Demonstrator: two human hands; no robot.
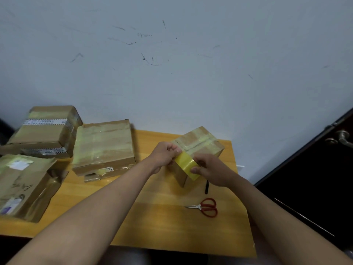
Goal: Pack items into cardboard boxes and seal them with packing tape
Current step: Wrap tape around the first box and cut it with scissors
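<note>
A small cardboard box (202, 143) stands on the wooden table (152, 217), its top flaps closed under yellowish tape strips. A yellow roll of packing tape (186, 165) is held against the box's near upper edge. My right hand (210, 169) grips the roll from the right side. My left hand (166, 153) pinches the tape's loose end at the box's near top corner, thumb and fingertips together. Part of the box's front face is hidden behind both hands.
Red-handled scissors (207, 207) lie on the table near the right edge, a black pen (206, 186) just beyond them. Taped boxes sit to the left: one flat box (104, 146), a stack (45, 131) and a large one (24, 184). A dark door (315, 178) stands on the right.
</note>
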